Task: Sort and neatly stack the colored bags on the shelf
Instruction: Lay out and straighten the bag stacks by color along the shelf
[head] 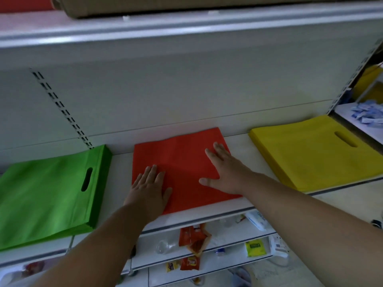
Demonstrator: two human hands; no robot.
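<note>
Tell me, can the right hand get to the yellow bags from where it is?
Probably yes. The right hand lies flat on the red bags, and the yellow bags sit just to its right on the same shelf. Only bare shelf lies between them, nothing blocking.

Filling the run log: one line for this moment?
left hand flat on red bags | right hand flat on same | green bags left | yellow bags right

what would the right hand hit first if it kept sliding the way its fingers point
The right hand lies flat on the red bag, fingers aimed toward the shelf's back wall. Past the bag's far edge, nothing shows before that wall, though depth is hard to judge.
</note>
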